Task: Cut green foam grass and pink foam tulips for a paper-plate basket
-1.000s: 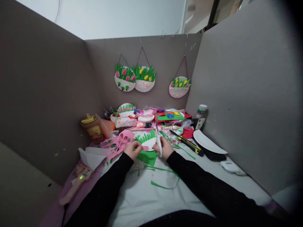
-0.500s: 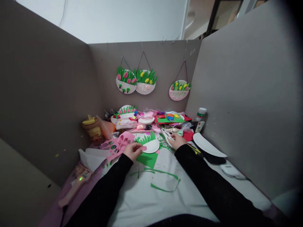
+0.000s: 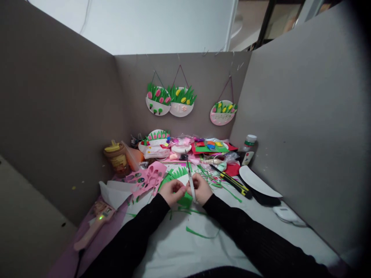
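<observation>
My right hand [image 3: 202,189] grips a pair of scissors [image 3: 190,178] with the blades pointing up and away. My left hand [image 3: 171,192] is just to the left of it. Its fingers are pinched together right beside the blades on a small paper piece, which they mostly hide. Both hands hover over a green paper sheet [image 3: 185,201] on the white table cover [image 3: 174,251]. Just behind the hands lies a half paper plate with green paper grass [image 3: 177,173].
Cut green strips [image 3: 199,233] lie in front of me. To the left are a pink cut-out sheet [image 3: 148,177], a pink glue gun [image 3: 93,227] and a yellow-lidded jar [image 3: 116,158]. A yellow-black knife [image 3: 235,183], a white half plate [image 3: 258,181] and a bottle [image 3: 248,148] lie on the right. Cardboard walls carry finished plate crafts [image 3: 171,101].
My right hand went out to the right with the scissors half a second ago, then came back to the middle with the blades upright. My left hand shifted slightly right to meet it.
</observation>
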`<state>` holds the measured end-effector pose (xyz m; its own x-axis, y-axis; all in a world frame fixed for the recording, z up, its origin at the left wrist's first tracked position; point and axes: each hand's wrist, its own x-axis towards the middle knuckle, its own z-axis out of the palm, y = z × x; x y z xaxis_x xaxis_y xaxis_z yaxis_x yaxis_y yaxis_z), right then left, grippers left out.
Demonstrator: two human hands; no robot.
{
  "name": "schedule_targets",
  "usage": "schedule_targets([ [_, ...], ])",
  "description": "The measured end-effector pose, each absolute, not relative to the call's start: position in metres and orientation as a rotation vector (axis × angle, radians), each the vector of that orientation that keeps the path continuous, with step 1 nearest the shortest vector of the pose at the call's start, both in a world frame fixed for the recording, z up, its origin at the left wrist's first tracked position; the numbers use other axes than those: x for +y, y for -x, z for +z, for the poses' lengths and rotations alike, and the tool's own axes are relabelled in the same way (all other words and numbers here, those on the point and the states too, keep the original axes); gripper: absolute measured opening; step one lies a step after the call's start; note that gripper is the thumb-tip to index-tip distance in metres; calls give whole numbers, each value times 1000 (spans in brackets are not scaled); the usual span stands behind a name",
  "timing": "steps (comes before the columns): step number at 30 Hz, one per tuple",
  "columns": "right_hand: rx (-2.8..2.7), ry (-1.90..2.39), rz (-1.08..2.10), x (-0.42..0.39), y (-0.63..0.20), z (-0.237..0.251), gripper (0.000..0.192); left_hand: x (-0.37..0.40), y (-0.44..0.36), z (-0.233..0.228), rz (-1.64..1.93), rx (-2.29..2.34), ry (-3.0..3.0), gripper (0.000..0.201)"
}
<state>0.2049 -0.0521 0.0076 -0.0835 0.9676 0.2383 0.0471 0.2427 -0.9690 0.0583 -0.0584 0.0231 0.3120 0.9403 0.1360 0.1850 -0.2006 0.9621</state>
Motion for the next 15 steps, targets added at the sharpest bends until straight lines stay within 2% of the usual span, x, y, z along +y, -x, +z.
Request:
schedule_targets([
  [4,-1414,1030,1141,-49,-207,3,31,-53,-52,26,1053,1126,-1462,23],
  [9,-1567,1034,1386,-53,-207,-5,28,-50,-42,40,1367,1159,-1167,25],
  [15,-1694,1044,1557,-65,-202,-7,28,-50,-38,48,1517,1151,-1094,27],
])
